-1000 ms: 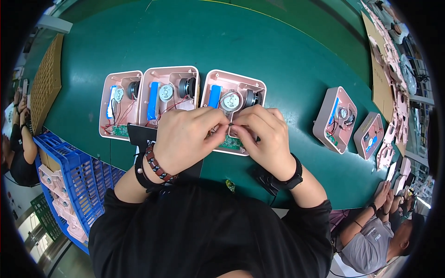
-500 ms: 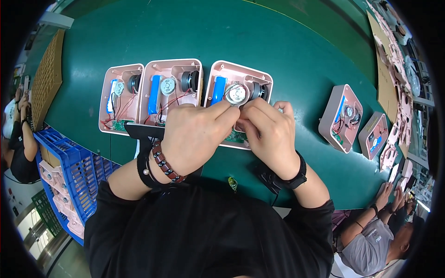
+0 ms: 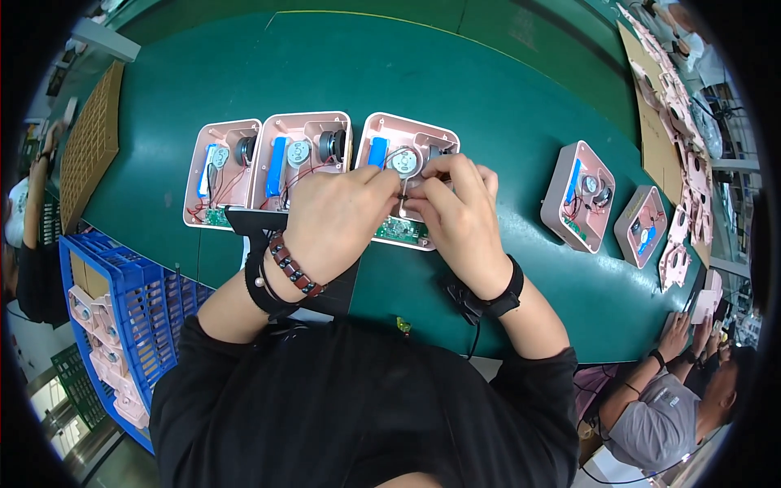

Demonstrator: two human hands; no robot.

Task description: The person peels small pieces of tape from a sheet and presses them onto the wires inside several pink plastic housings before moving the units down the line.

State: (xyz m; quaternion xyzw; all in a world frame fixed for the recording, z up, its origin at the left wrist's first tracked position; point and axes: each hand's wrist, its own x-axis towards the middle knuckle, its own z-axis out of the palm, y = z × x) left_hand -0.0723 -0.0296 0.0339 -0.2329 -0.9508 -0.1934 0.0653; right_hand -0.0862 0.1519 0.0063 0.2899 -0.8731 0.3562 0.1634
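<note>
Both my hands meet over a pink plastic housing (image 3: 373, 126), fingertips pinched close together above its lower half. Between the fingers of my left hand (image 3: 342, 218) and my right hand (image 3: 462, 220) run thin wires (image 3: 404, 189) with a small dark piece on them. Inside this housing are a blue battery (image 3: 377, 152), a round silver motor (image 3: 403, 162), a black speaker (image 3: 435, 153) partly covered by my right hand, and a green circuit board (image 3: 400, 230) along the near side. My fingers hide the exact grip.
Two similar filled housings (image 3: 306, 119) stand left, two more (image 3: 556, 195) right. A black flat object (image 3: 256, 220) lies by my left wrist. A blue crate (image 3: 122, 272) with pink parts is at the left. Pink parts (image 3: 695, 175) line the right; co-workers sit at both sides.
My pinched fingers have moved slightly left and down, from beside the motor to below it. More of the circuit board shows. The whole view has shifted a little.
</note>
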